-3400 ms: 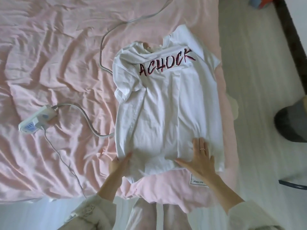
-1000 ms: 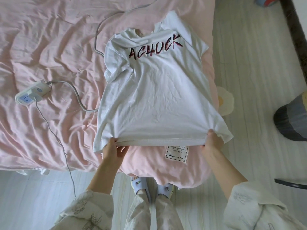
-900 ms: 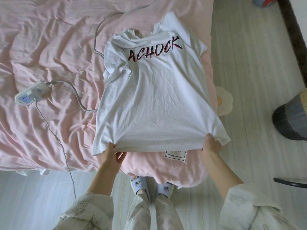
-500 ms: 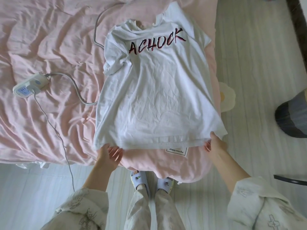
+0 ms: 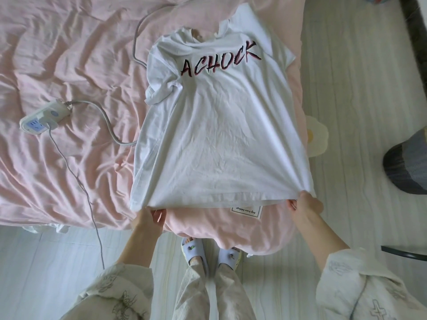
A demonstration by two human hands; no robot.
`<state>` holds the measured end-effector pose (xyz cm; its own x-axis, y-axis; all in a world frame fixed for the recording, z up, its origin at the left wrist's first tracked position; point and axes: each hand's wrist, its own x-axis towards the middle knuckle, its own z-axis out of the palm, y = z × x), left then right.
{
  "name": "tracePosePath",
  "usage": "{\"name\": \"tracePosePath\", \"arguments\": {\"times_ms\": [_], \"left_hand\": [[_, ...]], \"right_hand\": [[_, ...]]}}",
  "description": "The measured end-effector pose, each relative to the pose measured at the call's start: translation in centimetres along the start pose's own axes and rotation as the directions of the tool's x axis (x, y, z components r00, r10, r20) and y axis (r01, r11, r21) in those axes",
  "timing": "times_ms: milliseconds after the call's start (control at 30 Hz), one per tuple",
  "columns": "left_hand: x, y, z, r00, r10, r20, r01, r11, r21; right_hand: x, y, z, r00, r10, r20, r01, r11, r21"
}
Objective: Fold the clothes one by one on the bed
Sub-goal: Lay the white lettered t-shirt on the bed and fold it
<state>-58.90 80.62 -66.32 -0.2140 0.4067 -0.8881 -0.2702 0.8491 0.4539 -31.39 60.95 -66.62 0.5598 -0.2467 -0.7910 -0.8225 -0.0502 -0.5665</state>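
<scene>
One white cotton T-shirt (image 5: 219, 135) with dark red "ACHOCK" lettering across the chest lies front-up on the pink wrinkled bedsheet (image 5: 57, 65), and two bare hands hold it by its bottom hem. The left hand (image 5: 150, 218) pinches the hem near the shirt's near-left corner, fingers curled under the cloth with the thumb side hidden by it; the right hand (image 5: 306, 205) grips the hem close to the near-right corner, where the fabric bunches into small pleats at the fingers. From both grips the shirt stretches away toward the collar, its body fairly taut between the hands, the hem lifted just off the sheet (a thin shadow shows beneath it). One sleeve, on the left hand's side, is crumpled inward at the shoulder; the other spreads out beyond the right hand's side near the mattress edge. One small white rectangular label (image 5: 246, 209) with script print peeks from under the hem, between the two hands and nearer the right. Off past the left hand lies one white power strip (image 5: 44, 116) with two cables: a thick grey cord (image 5: 108, 125) running under the shirt's side, and a thin wire (image 5: 76, 185) trailing over the bed's edge. Below the hands, two pale lilac slippers (image 5: 208, 252) stand on the light floor.
</scene>
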Motion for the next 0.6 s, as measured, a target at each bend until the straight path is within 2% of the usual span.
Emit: {"name": "tracePosePath", "arguments": {"times_ms": [133, 233, 300, 367, 433, 533, 600], "left_hand": [[0.0, -0.9, -0.1, 0.999, -0.026, -0.045, 0.026, 1.0, -0.006], [0.1, -0.2, -0.1, 0.996, -0.081, -0.03, 0.082, 0.996, 0.043], [0.1, 0.2, -0.2, 0.995, -0.082, -0.055, 0.09, 0.985, 0.15], [0.1, 0.6, -0.4, 0.991, -0.002, -0.134, 0.037, 0.964, 0.262], [0.1, 1.3, -0.3, 0.98, 0.085, -0.181, -0.024, 0.948, 0.317], [-1.0, 3.1, 1.3, 0.982, 0.087, -0.169, -0.028, 0.946, 0.324], [-1.7, 4.6, 2.7, 0.981, 0.133, -0.138, -0.08, 0.938, 0.336]], "right_hand": [[0.6, 0.4, -0.4, 0.996, -0.034, -0.088, 0.023, 0.991, -0.129], [0.6, 0.2, -0.3, 0.995, -0.03, -0.091, 0.011, 0.978, -0.209], [0.3, 0.2, -0.3, 0.997, -0.001, -0.076, -0.019, 0.966, -0.259], [-0.1, 0.7, -0.2, 0.998, -0.023, -0.064, -0.004, 0.92, -0.392], [-1.2, 1.3, 0.5, 0.999, -0.044, -0.002, 0.038, 0.886, -0.462], [-3.9, 0.9, 3.2, 0.989, -0.038, 0.145, 0.101, 0.888, -0.45], [-5.8, 0.0, 5.5, 0.964, -0.061, 0.26, 0.178, 0.873, -0.454]]}}
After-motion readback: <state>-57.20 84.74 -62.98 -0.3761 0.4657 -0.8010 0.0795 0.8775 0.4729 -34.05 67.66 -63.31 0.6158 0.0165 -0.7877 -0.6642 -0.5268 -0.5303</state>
